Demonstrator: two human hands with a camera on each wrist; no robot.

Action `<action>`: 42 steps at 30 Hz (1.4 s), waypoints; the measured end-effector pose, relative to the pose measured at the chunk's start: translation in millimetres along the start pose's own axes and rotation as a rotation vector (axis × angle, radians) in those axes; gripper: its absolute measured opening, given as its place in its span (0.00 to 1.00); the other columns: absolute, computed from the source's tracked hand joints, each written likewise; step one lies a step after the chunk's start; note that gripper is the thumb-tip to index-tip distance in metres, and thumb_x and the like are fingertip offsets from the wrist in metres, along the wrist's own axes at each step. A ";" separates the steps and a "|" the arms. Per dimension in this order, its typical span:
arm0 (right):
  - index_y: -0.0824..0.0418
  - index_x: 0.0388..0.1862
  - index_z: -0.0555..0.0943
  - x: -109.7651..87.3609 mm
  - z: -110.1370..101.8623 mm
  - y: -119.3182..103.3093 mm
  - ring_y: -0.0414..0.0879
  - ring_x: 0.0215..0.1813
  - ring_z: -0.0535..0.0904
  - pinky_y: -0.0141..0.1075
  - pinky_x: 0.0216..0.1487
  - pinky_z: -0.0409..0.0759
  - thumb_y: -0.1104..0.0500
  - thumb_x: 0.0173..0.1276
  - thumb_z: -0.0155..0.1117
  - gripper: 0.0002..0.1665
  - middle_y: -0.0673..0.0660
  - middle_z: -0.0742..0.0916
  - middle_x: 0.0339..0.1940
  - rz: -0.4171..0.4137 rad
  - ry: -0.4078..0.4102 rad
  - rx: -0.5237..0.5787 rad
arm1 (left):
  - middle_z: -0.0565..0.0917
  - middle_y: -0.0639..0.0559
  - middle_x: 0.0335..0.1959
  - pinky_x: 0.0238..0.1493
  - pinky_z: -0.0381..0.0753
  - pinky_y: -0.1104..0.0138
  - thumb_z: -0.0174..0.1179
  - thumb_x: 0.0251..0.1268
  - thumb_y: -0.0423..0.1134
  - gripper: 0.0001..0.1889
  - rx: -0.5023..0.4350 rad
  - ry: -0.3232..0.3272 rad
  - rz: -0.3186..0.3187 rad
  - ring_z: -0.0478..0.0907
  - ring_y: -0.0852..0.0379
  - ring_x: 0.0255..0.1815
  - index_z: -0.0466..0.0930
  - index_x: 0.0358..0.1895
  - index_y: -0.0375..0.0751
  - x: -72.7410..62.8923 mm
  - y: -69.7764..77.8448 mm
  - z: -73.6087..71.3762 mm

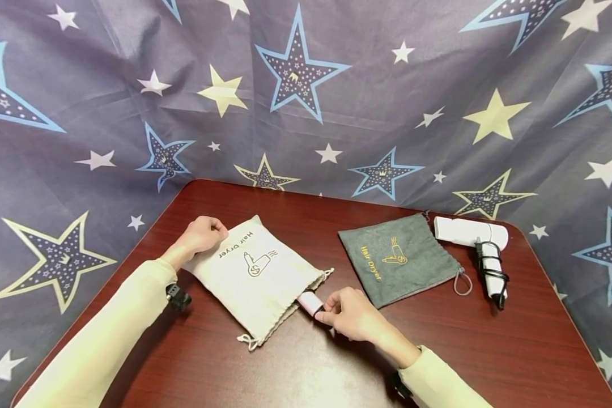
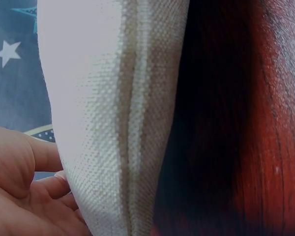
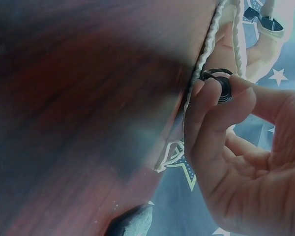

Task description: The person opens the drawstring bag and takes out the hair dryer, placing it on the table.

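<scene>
A cream drawstring bag [image 1: 224, 277] printed "Hair Dryer" lies tilted across the left half of the table, its mouth toward the lower right. My left hand [image 1: 200, 235] pinches the bag's upper left bottom edge; in the left wrist view, thumb and fingers meet the cream cloth [image 2: 98, 118]. From the mouth protrudes the pale pink handle of a hair dryer [image 1: 310, 302]. My right hand [image 1: 354, 317] holds its black end between thumb and fingers, as the right wrist view also shows at the dark ringed tip [image 3: 225, 87]. The rest of the dryer is hidden inside the bag.
A grey drawstring bag [image 1: 374, 249], also printed "Hair Dryer", lies flat right of centre. Beside it, near the right edge, rests a white hair dryer [image 1: 461, 231] with its black cord wound round the handle. A star-patterned curtain [image 1: 357, 130] hangs behind the reddish-brown table [image 1: 296, 368].
</scene>
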State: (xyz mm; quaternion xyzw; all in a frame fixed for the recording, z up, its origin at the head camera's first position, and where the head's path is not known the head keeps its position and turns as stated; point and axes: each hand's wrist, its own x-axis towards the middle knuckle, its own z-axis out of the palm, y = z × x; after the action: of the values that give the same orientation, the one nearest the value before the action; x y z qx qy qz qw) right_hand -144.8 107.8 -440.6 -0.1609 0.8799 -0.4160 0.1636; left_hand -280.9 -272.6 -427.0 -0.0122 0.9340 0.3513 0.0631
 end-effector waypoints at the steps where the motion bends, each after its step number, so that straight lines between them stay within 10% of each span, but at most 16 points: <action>1: 0.59 0.29 0.82 -0.3 0.0 0.2 0.38 0.12 0.74 0.35 0.15 0.75 0.55 0.70 0.75 0.14 0.48 0.82 0.17 0.000 0.002 -0.002 | 0.83 0.38 0.46 0.44 0.74 0.59 0.60 0.72 0.37 0.09 0.000 -0.003 0.000 0.77 0.42 0.48 0.85 0.42 0.35 0.0 -0.6 -0.2; 42: 0.54 0.27 0.84 -20.9 -4.5 -0.5 0.37 0.28 0.77 0.39 0.36 0.78 0.49 0.69 0.75 0.15 0.42 0.83 0.19 -0.041 0.035 -0.144 | 0.83 0.36 0.51 0.49 0.73 0.58 0.60 0.75 0.38 0.10 -0.003 -0.025 -0.014 0.76 0.41 0.52 0.86 0.43 0.34 -1.4 -2.6 -1.1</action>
State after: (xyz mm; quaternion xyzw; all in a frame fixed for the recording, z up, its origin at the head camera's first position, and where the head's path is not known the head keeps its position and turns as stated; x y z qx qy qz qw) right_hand -127.9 119.3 -434.2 -0.1832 0.9068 -0.3576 0.1276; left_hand -279.4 -275.3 -427.7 -0.0143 0.9325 0.3526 0.0772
